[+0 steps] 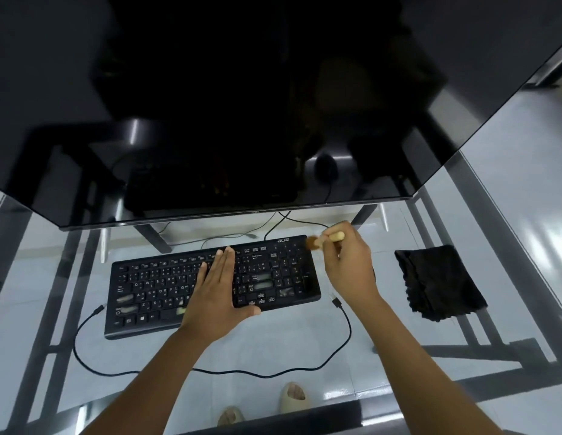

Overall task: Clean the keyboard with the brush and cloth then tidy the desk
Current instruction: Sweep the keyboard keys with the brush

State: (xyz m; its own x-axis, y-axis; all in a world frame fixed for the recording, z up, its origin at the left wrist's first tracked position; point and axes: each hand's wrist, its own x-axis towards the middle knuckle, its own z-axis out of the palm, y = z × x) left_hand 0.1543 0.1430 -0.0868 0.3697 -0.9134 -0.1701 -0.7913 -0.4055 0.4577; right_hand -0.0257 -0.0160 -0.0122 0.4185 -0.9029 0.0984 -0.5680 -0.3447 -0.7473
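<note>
A black keyboard (154, 290) lies on the glass desk (304, 346) in front of me. My left hand (218, 293) rests flat on its middle keys, fingers together and straight. My right hand (348, 265) is closed around a small wooden-handled brush (328, 238), whose brown bristles touch the keyboard's far right corner. A crumpled black cloth (439, 281) lies on the desk to the right of the keyboard, apart from both hands.
A large dark monitor (242, 105) overhangs the back of the desk, on a stand (154, 237). A loose black cable (210, 370) curves along the desk in front of the keyboard, plug ends at either side. Sandalled feet (292, 397) show through the glass.
</note>
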